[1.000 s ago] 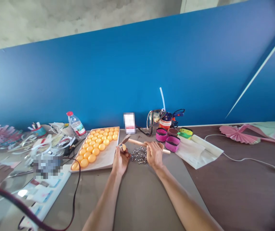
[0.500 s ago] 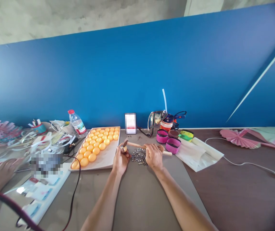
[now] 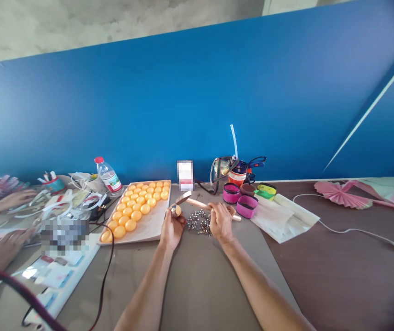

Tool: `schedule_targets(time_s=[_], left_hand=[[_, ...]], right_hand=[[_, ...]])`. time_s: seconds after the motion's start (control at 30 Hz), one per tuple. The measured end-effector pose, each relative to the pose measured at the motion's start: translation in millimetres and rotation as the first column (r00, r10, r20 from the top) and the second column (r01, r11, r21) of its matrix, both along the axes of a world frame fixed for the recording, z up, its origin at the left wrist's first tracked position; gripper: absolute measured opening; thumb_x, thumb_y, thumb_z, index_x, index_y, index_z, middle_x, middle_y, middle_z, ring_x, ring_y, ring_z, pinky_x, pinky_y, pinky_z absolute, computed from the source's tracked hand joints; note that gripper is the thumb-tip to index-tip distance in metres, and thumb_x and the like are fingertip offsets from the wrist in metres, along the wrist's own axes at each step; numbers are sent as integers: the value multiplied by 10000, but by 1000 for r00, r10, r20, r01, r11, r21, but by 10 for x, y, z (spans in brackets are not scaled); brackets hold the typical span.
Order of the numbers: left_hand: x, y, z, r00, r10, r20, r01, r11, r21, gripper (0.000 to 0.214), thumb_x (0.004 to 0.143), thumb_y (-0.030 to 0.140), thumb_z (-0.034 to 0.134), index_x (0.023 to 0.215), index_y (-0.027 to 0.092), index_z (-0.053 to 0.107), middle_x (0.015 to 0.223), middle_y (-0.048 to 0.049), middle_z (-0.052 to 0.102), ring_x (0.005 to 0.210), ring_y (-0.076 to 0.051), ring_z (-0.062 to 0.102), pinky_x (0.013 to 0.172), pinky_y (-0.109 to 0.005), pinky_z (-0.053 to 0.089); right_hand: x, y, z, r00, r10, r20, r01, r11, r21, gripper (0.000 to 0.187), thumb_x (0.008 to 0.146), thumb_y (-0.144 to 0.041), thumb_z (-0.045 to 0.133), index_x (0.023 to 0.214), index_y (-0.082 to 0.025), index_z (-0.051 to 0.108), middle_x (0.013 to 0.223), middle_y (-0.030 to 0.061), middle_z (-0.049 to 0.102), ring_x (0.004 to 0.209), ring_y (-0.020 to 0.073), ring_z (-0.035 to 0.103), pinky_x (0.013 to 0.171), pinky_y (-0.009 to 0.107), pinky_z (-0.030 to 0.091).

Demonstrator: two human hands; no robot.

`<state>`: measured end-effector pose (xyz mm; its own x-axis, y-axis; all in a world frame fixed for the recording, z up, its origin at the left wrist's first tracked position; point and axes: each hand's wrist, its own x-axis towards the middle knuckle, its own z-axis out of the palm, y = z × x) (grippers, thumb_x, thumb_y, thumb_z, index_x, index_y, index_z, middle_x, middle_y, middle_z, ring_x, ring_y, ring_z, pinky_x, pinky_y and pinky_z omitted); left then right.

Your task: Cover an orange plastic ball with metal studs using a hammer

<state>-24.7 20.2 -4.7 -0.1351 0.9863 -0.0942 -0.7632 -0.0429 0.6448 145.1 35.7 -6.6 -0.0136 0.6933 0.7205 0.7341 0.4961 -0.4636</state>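
My right hand (image 3: 221, 223) is closed around the wooden handle of a hammer (image 3: 197, 202). The hammer's metal head is raised just above my left hand (image 3: 172, 233). Between the fingers of my left hand is a small round piece (image 3: 176, 210), shiny on one side and pale orange on the other; its exact kind is unclear. A loose pile of small shiny metal pieces (image 3: 197, 224) lies on the mat between my hands. Left of my left hand, orange balls (image 3: 130, 225) sit in rows in a shallow white tray (image 3: 156, 226).
Pink bands (image 3: 247, 207) and a white sheet (image 3: 279, 223) lie to the right. A bottle (image 3: 109, 175) stands behind the tray. Cables, a power strip (image 3: 69, 276) and another person's hands (image 3: 12, 243) are at left. A blue partition (image 3: 197, 101) rises behind the table.
The hammer head has lifted away from the round piece in my left hand, which stays nearly in place. Another person's second hand now shows at far left.
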Motion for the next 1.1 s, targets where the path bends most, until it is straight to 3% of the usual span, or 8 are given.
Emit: schedule_targets(time_s=[0.37,0.57,0.7,0.9,1.1], left_hand=[[-9,22,-10,998,64,-12,-64,998,-27,199,734,348,606,837,197,525,596,36,484,496,-96,433,521,-235,387],[-6,20,-25,998,49,-29,-49,999,-7,223,707,327,638,854,194,536,611,38,502,504,-88,441,531,-230,391],[-14,9,-23,998,25,-49,-26,999,-20,202,700,315,633,816,192,522,605,44,490,500,-86,443,550,-243,410],[-21,2,-12,998,14,-68,-15,1000,-24,277,706,301,615,957,205,548,612,46,483,512,-93,461,552,-250,420],[-17,-3,2,999,37,-24,-38,998,-43,212,695,265,611,886,190,561,575,46,461,496,-93,444,548,-253,418]], right_hand=[[-16,-54,45,997,14,73,-14,1000,11,207,856,-133,384,907,-203,573,815,28,637,775,163,523,785,339,236],[-14,-57,42,999,-26,31,25,999,32,226,873,-144,357,905,-194,575,817,36,627,780,162,518,774,333,239],[-17,-30,16,995,-30,95,29,999,14,214,865,-150,384,895,-202,589,789,37,632,784,172,517,787,340,233],[20,2,-13,998,-58,5,57,998,23,243,882,-147,357,917,-199,592,814,28,639,777,159,529,767,331,234],[7,-30,19,997,-25,69,24,1000,18,216,862,-138,393,870,-204,599,778,19,637,762,153,528,770,328,234]])
